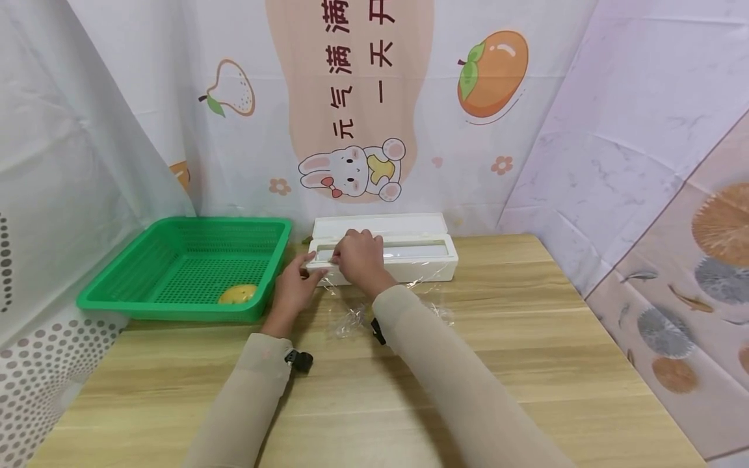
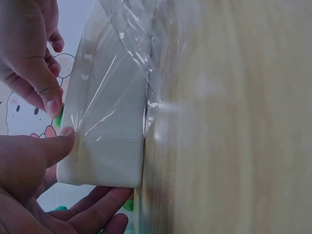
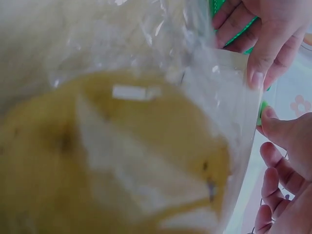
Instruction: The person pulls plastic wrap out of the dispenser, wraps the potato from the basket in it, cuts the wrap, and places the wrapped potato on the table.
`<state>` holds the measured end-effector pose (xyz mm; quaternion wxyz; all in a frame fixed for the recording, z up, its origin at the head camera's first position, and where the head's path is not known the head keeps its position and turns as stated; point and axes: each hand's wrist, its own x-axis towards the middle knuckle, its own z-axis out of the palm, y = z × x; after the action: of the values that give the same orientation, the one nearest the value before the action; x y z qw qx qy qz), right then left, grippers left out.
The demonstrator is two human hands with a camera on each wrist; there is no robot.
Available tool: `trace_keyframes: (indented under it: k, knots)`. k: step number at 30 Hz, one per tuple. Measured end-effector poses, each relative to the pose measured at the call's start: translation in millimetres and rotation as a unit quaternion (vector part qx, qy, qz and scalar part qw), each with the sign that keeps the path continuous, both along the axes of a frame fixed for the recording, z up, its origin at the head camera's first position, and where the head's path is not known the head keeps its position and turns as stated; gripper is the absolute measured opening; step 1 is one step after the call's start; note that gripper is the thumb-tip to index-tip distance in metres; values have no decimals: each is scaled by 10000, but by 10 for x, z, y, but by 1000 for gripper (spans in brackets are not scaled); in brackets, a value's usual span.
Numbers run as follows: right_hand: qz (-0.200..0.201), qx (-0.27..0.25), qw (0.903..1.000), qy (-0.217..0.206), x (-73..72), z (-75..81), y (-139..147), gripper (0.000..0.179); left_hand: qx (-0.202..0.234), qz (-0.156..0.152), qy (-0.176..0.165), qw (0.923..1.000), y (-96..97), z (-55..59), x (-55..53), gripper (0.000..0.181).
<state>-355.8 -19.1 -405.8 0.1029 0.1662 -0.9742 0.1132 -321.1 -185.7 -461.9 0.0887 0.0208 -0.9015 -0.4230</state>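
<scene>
A white cling film dispenser box (image 1: 404, 268) stands with its lid (image 1: 380, 225) raised. My left hand (image 1: 294, 284) grips its left end, thumb on the upper edge and fingers round the end, as the left wrist view shows. My right hand (image 1: 359, 260) pinches a small green slider (image 3: 262, 111) on the box's edge, close to the left thumb. Clear cling film (image 2: 114, 97) drapes over the front and onto the table. Beneath the film, near the right wrist, is a yellow, dark-spotted thing (image 3: 146, 141), its kind unclear and mostly hidden by the forearm in the head view.
Left of the box is a green plastic basket (image 1: 170, 314) with a yellow, rounded thing (image 1: 238, 294) inside. The wooden table (image 1: 526, 338) reaches to printed curtains (image 1: 439, 130) at the back and sides.
</scene>
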Motion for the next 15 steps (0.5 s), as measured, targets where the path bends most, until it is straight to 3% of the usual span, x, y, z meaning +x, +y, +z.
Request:
trace_keyframes:
  k: [15]
  knots:
    - [6, -155, 9999, 55, 28, -2, 284, 15, -98, 20, -70, 9999, 5, 13, 13, 58]
